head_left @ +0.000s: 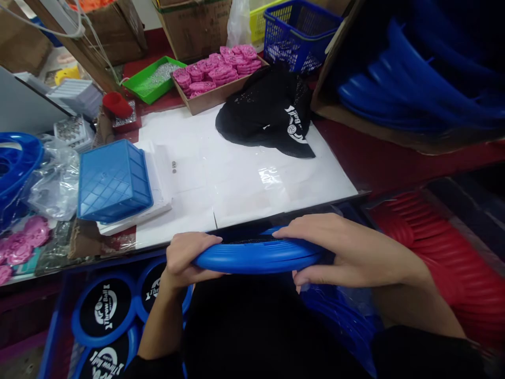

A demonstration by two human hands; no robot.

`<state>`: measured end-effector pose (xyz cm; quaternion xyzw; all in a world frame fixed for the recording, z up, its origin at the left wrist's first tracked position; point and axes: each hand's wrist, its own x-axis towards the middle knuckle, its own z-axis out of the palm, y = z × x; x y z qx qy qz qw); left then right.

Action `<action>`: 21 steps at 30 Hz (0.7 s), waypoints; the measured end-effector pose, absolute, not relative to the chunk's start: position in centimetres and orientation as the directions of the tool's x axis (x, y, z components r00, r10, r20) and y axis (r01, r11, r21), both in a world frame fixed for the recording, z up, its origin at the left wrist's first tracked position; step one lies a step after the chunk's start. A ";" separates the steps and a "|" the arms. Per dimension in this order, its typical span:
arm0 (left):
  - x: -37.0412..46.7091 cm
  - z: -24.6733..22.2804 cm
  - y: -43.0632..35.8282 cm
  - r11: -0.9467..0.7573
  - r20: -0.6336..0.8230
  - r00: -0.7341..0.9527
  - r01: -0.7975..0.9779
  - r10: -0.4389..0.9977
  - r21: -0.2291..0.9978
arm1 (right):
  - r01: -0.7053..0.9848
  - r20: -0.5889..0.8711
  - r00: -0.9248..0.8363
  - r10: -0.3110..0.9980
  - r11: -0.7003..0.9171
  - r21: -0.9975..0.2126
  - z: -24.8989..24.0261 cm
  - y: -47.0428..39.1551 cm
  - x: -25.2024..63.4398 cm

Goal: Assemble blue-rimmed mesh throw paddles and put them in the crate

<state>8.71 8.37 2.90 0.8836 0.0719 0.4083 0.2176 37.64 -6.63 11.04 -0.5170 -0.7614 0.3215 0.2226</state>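
Observation:
A blue plastic ring [258, 257] is held nearly edge-on at the front edge of the table, close to my body. My left hand [189, 259] grips its left end, thumb above and fingers below. My right hand [341, 250] is closed round its right end, with fingers over the top and the thumb beneath. Some dark mesh shows inside the ring's upper rim. Beyond it, a pile of black mesh pieces [268, 110] with white print lies on the white sheet [236, 173]. Two small metal pieces [174, 167] rest on the sheet's left part.
A blue bin [114, 181] stands at the left, near a green tray [152, 79]. Pink parts fill a cardboard tray [193, 108] at the back, beside a blue basket [300, 31]. Blue rings [410, 84] fill a box at right; red rings [445, 263] lie below. Finished-looking discs [104, 308] sit lower left.

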 end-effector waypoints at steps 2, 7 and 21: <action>8.0 2.3 8.7 -0.885 0.711 0.626 -0.072 0.319 0.460 | 0.627 0.019 -0.388 0.921 0.279 -0.727 10.9 -6.6 37.6; 7.0 -0.5 10.0 -0.831 0.735 0.570 -0.152 0.369 0.535 | 0.551 0.106 -0.415 0.904 0.342 -0.761 10.6 -6.2 37.0; 8.5 -3.5 10.5 -0.636 0.730 0.515 -0.389 0.450 0.666 | 0.608 0.192 -0.386 0.902 0.405 -0.683 11.0 -6.8 35.5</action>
